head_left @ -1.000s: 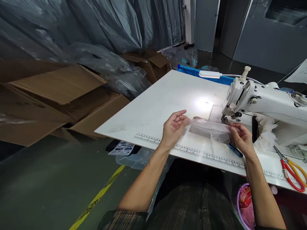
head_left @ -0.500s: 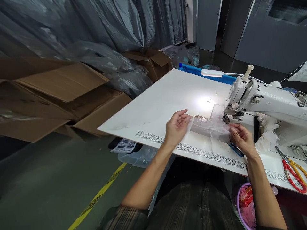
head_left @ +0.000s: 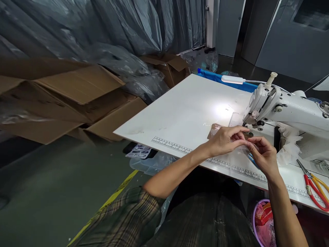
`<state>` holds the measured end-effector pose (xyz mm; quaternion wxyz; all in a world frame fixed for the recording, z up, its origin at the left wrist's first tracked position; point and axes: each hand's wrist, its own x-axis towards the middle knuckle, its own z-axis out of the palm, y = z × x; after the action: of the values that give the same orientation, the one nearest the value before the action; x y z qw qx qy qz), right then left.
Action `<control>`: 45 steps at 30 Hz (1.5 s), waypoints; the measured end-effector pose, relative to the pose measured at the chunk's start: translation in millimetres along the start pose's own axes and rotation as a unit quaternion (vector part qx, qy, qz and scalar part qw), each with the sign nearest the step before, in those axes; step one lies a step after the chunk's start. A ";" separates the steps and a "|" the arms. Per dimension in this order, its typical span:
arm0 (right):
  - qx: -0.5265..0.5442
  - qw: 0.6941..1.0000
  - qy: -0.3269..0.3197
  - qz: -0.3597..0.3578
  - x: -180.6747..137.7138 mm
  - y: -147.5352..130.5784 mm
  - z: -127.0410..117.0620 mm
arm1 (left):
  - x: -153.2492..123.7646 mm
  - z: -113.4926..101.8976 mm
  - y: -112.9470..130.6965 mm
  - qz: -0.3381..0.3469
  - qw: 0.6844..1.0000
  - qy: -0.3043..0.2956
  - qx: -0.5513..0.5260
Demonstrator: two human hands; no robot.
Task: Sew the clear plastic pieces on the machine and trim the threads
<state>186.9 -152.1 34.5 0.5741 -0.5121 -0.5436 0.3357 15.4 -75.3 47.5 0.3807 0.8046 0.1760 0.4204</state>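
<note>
My left hand and my right hand meet in front of the sewing machine's needle area, fingertips nearly touching. Both are closed in a pinch on a thin, sheer whitish fabric, most of it hidden behind the fingers. The white sewing machine stands just beyond, its needle end close above my hands. Partly under my right hand lies a small blue-handled tool, perhaps thread snips. A shiny metal plate shows in the tabletop left of my left hand.
A printed ruler runs along the front edge of the white table. Scissors with red and yellow handles lie at right. White ruffled fabric hangs by the machine. A purple basket stands below; cardboard boxes sit left.
My left hand has moved right, from the left end of the sheer fabric to my right hand, and now pinches the fabric beside it. The view has shifted slightly left.
</note>
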 end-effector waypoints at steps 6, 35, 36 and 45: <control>0.035 0.999 -0.002 0.009 -2.4 -0.1 0.7 | -12.6 0.4 1.6 -0.001 0.999 0.017 0.041; -0.427 0.887 0.008 -0.176 -40.9 51.7 -40.7 | -10.3 -126.3 -19.7 -0.236 0.969 0.004 -0.072; -0.440 0.879 0.029 -0.181 -42.3 53.4 -40.6 | -16.9 -135.6 -11.5 -0.245 0.967 0.011 -0.072; -0.478 0.867 0.106 -0.098 -32.9 38.4 -21.9 | -77.4 -47.7 60.5 -0.279 0.936 -0.126 -0.172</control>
<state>208.6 -178.4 -8.7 0.3434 -0.7003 -0.6208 -0.0791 -70.8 -139.1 68.5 0.6345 0.6915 0.2693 0.2161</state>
